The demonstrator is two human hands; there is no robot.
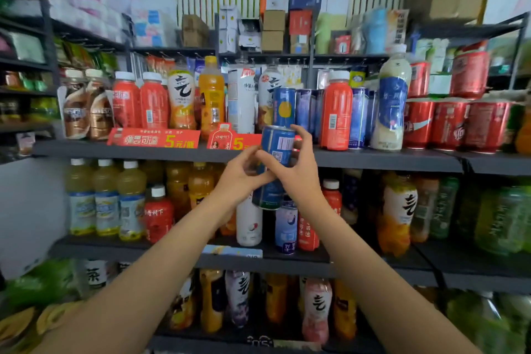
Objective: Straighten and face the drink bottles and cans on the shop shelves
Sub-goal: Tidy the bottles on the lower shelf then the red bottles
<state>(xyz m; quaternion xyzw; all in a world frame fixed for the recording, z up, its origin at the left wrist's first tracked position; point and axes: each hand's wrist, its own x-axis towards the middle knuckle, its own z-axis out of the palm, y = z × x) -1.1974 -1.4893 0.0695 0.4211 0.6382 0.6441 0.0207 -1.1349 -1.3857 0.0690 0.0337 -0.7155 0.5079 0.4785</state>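
— What have your hands got?

— My right hand (298, 172) has its grip curled round a tall blue can (274, 169), thumb and fingers wrapped on its right side, barcode facing me. My left hand (242, 178) pinches the same can from the left, fingertips on its middle.

— Where is the can?

— In the air, slightly tilted, in front of the edge of the upper shelf (115, 149) and off its board. Its top sits just below another blue can with an orange circle (284, 106) that stands on that shelf.

— What's around that standing can?

— To its right, more blue cans (306, 112), then a red bottle with a white cap (336, 112), then a tall white-and-blue bottle (392, 100) and red cola cans (448, 123). To its left, a white bottle (241, 100), an orange juice bottle (212, 98) and two red bottles (140, 100). Below it, red price tags (153, 138) hang on the shelf edge.
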